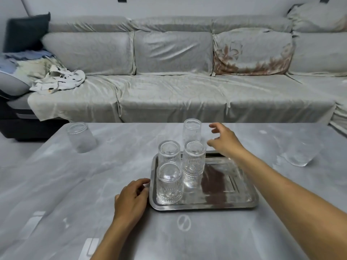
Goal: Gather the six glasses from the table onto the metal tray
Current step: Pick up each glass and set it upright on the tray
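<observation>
Three ribbed clear glasses stand on the left half of the metal tray [234, 200]: a front one [169, 182], a back-left one [169, 152] and a back-right one [193, 159]. A fourth glass [191, 129] stands on the table just behind the tray. My right hand [224, 140] hovers open to the right of that glass, fingers spread, not touching it. A fifth glass [81, 136] stands at the far left of the table and a sixth [302, 153] at the far right. My left hand [131, 198] rests on the table against the tray's left edge, fingers curled.
The grey marble-look table [75, 184] spans the view. Behind it stands a long sofa [172, 91] with a light cover, with crumpled cloths [58, 79] at its left end.
</observation>
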